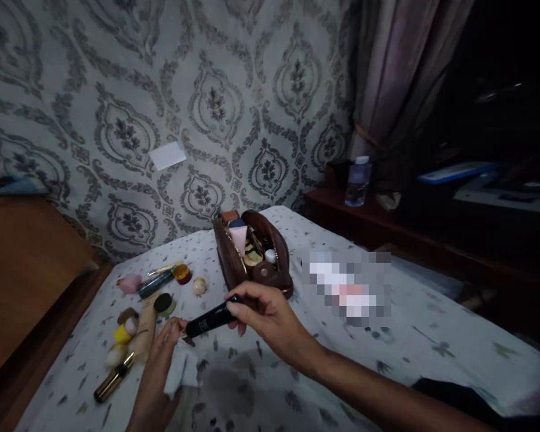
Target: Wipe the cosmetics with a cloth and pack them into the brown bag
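Note:
My right hand (270,315) pinches one end of a black cosmetic tube (208,318), which lies slantwise between my two hands. The fingertips of my left hand (159,351) meet the tube's other end, and a crumpled white wipe (180,371) hangs from that hand. Just beyond my right hand stands an unzipped brown makeup bag (227,264) filled with cosmetics. A dark green-lidded jar (164,304) and a beige tube (146,324) lie beside my left hand, which partly covers the beige tube.
More cosmetics lie on the left: a black-and-gold tube (112,384), a teal tube (156,283), an amber jar (182,274) and a pink bottle (130,283). A blurred-out patch (348,288) covers something right of the bag. A water bottle (358,183) stands behind.

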Demonstrator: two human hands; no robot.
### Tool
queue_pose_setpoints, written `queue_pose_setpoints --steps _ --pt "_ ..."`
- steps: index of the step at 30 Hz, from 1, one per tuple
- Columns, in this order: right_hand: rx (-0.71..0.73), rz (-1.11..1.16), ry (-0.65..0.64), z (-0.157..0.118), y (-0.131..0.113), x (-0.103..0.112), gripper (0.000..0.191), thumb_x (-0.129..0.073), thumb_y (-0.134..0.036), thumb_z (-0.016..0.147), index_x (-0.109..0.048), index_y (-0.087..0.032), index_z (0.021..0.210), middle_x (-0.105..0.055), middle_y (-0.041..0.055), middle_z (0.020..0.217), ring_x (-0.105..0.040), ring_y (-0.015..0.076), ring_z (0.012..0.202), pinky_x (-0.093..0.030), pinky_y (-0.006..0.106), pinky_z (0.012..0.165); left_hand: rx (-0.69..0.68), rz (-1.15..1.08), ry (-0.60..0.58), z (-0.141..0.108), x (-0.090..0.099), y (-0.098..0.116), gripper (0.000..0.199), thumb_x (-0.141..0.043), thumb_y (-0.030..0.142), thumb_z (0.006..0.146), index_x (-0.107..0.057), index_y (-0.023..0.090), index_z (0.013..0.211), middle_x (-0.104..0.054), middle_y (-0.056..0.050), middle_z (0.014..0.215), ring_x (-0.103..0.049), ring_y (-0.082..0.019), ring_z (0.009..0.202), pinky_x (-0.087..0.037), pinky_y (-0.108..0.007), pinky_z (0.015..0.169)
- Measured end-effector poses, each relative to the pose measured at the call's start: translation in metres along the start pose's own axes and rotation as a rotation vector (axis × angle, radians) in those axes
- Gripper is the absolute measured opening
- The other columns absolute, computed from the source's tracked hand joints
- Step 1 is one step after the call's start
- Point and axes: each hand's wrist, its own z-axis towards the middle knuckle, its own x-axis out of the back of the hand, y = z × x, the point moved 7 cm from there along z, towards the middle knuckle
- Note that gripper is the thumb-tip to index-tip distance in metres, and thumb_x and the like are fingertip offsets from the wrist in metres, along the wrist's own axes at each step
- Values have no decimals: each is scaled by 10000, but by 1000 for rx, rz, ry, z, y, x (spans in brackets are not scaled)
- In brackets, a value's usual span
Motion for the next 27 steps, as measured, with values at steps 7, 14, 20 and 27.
queue_pose_setpoints --steps 7,14,20,27 --pt "281 -316 227 29 -85 71 305 -632 -453 867 -711 -161 900 -642 19 762 -597 108 565 -505 222 517 -141 217 -307 10 -85 63 477 -473 623 889 -679 198 959 -703 -61 921 -657 -206 782 -508 -266 623" --pt "502 -675 406 90 -122 135 223 -549 -305 901 -697 -143 860 -608 36 803 -588 127 590 -487 250 554 -706 1256 -467 18 -185 139 477 -362 335 993 -434 202 1446 -733 -93 838 -705 -265 797 -492 -342 736" --pt "472 -1124 270 136 -113 133 279 -439 -200 954 -653 -135 787 -599 62 803 -568 172 783 -427 263 727 -948 1759 -330 36 -230 165 344 -361 253 973 -670 147 1078 -744 -173 844 -730 -317 805 -514 -371 659" --pt "324 -1231 -23 170 -92 120 246 -486 -150 944 -682 -101 803 -637 41 736 -571 148 738 -374 244 723 -983 1950 -447 59 -251 167 293 -440 230 938 -721 171 997 -750 -168 888 -724 -350 865 -533 -407 696"
